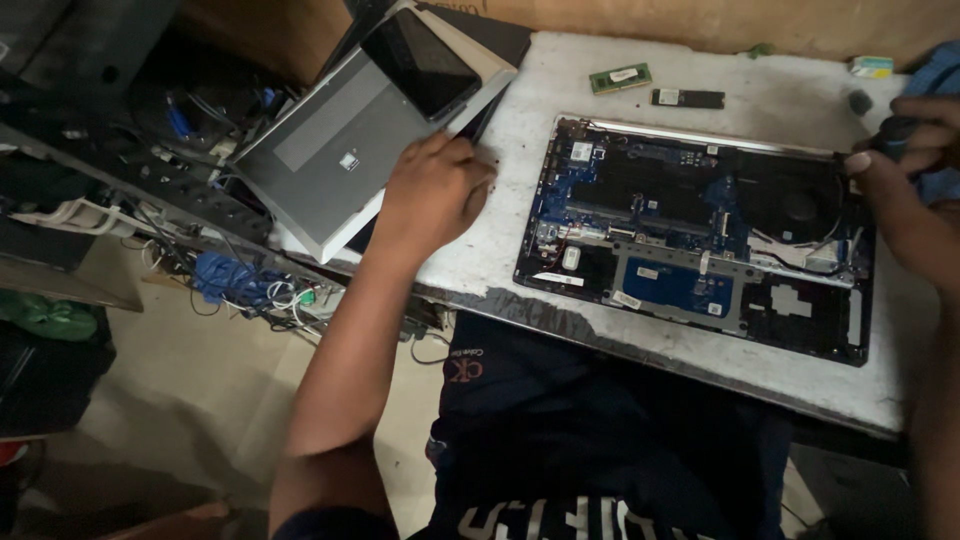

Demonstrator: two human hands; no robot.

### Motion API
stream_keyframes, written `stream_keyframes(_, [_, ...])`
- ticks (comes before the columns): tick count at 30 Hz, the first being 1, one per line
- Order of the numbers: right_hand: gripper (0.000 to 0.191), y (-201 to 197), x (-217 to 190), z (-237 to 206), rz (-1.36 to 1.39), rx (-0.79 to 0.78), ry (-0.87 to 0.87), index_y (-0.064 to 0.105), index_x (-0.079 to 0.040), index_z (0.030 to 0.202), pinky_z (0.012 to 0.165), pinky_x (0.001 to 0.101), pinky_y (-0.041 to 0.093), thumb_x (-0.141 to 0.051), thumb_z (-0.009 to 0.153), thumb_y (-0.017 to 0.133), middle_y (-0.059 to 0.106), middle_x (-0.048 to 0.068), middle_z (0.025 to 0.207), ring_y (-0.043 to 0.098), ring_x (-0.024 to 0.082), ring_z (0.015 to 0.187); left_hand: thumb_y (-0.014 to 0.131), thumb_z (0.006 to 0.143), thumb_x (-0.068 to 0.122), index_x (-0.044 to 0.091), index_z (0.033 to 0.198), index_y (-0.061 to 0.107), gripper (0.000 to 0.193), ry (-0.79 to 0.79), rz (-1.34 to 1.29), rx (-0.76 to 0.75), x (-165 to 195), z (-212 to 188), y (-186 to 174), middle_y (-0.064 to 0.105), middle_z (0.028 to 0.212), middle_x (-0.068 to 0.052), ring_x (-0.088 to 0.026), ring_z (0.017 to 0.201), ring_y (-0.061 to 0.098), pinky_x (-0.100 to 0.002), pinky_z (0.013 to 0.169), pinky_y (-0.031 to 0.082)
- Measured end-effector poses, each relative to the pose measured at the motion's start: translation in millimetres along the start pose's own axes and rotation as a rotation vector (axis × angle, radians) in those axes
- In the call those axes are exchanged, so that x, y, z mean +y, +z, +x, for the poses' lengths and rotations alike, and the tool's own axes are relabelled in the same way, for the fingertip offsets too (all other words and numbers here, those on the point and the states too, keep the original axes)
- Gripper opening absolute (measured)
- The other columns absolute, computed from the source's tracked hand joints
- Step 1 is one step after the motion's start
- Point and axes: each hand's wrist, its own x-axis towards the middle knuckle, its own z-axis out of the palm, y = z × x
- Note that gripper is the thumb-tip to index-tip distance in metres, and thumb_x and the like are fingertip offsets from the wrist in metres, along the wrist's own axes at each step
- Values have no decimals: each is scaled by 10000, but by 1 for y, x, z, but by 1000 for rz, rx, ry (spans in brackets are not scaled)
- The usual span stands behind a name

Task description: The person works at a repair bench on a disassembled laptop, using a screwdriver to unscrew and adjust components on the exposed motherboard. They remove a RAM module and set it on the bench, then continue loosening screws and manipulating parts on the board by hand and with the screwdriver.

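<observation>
Opened dark laptop base (700, 240) lies circuit-side up mid-table, so its boards stay reachable. My right hand (905, 150) grips a dark screwdriver handle (893, 135) at its far corner; my left hand (435, 190), fingers curled, presses the white table (500, 270) near the stacked grey laptops (340, 150).

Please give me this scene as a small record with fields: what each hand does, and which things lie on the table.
left hand: rests on the table edge, beside a grey laptop cover
right hand: grips a dark screwdriver handle at the laptop's far right corner
main thing: opened laptop, blue circuit boards exposed
table: worn white top
loose parts: green memory module, black stick-shaped card
</observation>
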Motion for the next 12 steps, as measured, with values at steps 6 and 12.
stream_keyframes(6, [363, -4, -9, 2, -9, 1, 11, 536, -14, 1466, 763, 260, 536, -154, 1180, 711, 606, 100, 936, 629, 137, 859, 764, 813, 161, 153, 843, 781, 36, 2, -44, -51, -3, 4, -1, 670, 921, -39, -287, 1033, 621, -452, 944, 473])
stream_keyframes(12, [364, -5, -16, 5, -43, 16, -14, 548, -22, 1441, 795, 258, 568, -153, 1156, 734, 619, 132, 1011, 655, 186, 906, 776, 801, 161, 151, 835, 771, 36, 2, -61, -66, -1, 4, -2, 687, 957, -25, -273, 1048, 621, -440, 974, 463])
